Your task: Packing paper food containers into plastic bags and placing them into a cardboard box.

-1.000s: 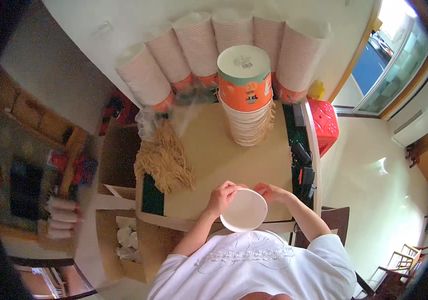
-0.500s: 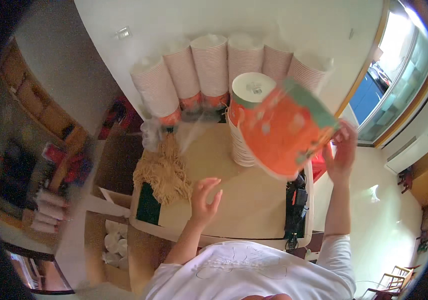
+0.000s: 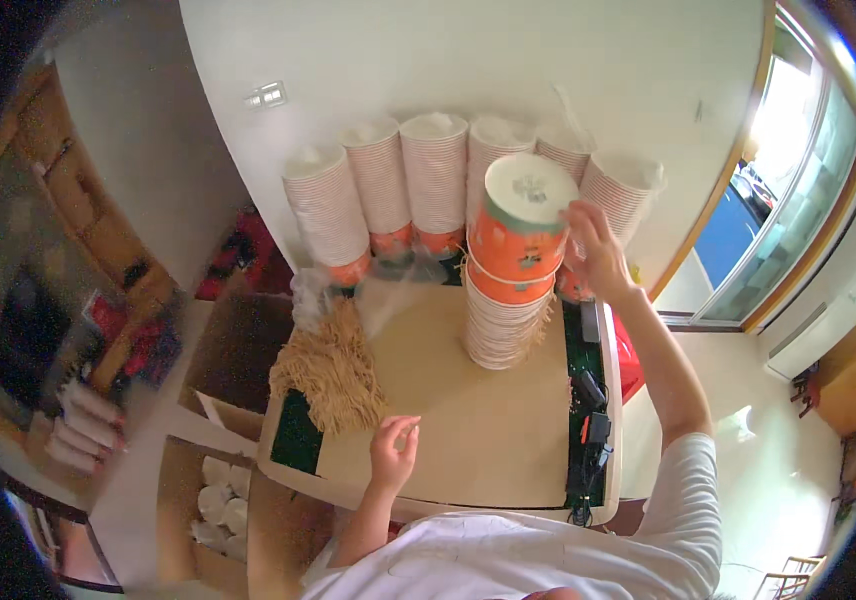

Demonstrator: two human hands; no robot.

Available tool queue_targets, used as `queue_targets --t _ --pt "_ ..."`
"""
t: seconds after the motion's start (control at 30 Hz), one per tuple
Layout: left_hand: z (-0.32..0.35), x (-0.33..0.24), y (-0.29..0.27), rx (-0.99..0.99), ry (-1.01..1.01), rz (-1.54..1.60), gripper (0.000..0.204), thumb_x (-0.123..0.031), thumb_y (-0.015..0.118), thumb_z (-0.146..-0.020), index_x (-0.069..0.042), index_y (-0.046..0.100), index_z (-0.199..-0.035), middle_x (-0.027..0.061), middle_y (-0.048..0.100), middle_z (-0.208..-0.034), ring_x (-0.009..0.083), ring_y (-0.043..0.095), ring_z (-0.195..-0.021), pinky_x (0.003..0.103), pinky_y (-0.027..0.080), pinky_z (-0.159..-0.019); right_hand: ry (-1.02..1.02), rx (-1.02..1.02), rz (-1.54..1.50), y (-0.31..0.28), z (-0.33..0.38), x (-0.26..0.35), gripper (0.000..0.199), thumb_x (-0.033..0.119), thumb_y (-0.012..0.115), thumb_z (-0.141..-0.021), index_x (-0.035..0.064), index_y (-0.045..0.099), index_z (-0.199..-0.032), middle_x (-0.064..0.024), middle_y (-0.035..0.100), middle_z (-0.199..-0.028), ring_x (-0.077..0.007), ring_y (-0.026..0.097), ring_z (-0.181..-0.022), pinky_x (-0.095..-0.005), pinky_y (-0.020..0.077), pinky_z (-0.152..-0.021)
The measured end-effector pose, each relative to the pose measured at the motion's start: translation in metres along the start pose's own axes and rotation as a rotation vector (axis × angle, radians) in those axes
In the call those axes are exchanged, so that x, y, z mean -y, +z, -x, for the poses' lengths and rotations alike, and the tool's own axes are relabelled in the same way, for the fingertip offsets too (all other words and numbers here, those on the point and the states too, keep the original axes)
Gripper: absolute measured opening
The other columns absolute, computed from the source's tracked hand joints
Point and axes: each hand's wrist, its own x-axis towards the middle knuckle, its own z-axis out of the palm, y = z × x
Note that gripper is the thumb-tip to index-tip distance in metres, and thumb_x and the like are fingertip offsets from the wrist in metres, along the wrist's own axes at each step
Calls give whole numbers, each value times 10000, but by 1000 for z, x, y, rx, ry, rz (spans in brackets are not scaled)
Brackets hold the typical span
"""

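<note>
An upside-down orange paper bucket (image 3: pixel 518 245) with a green band and a white base tops a stack of nested buckets (image 3: pixel 503 335) on the table. My right hand (image 3: pixel 598 250) grips its right side, fingers near the base edge. My left hand (image 3: pixel 394 455) hovers over the table's near side with fingertips drawn together; anything between them is too small to make out. Beside that hand lies a bundle of tan raffia-like strands (image 3: pixel 333 375), with clear plastic wrap (image 3: pixel 313 295) behind it.
Several tall stacks of wrapped paper buckets (image 3: pixel 435 175) line the wall. Black cables and adapters (image 3: pixel 593 430) lie along the table's right edge (image 3: pixel 610 400). Open cardboard boxes stand at the left, one box (image 3: pixel 176 500) holding white rounded items (image 3: pixel 218 505).
My right hand has brought the orange bucket left, from the air onto the stack's top. My left hand's fingers have closed together, and the hand sits lower in view.
</note>
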Motion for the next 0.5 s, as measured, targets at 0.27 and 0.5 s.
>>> queue_targets --t 0.27,0.5 --pt "-2 8 -1 66 -115 31 143 -28 577 -747 -66 613 -879 60 587 -818 152 546 -673 245 450 -600 30 195 129 15 15 -4 539 -13 535 -629 68 419 -1149 -163 410 -1159 -344 406 -1077 -427 356 -899" --pt "-36 54 -3 204 -120 40 126 -44 581 -750 -62 613 -871 68 595 -788 163 563 -682 259 458 -588 130 405 181 1 -13 34 561 81 594 -660 89 422 -1193 -146 363 -1262 -327 328 -1170 -428 300 -948"
